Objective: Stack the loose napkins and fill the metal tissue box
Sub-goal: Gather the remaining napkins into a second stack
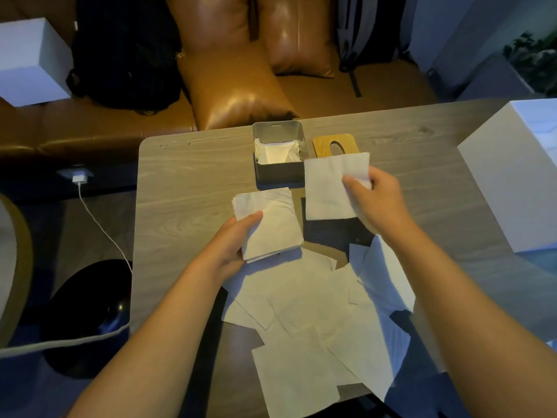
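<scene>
Partway: metal box approx. half-filled, left hand grips stack just below box, right hand pinches single napkin beside box; loose napkins remain on bench.

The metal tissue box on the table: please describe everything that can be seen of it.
The metal tissue box is a small grey rectangular tin with rounded corners and a matte, metallic look. It stands upright near the far edge of the wooden table, open at the top. Inside lie folded white napkins, below the rim, so it is not yet full. Its wooden lid, with an oval slot, lies flat on the table just right of it. No hand touches the box; the single napkin in the right hand overlaps its right corner in the picture.
</scene>
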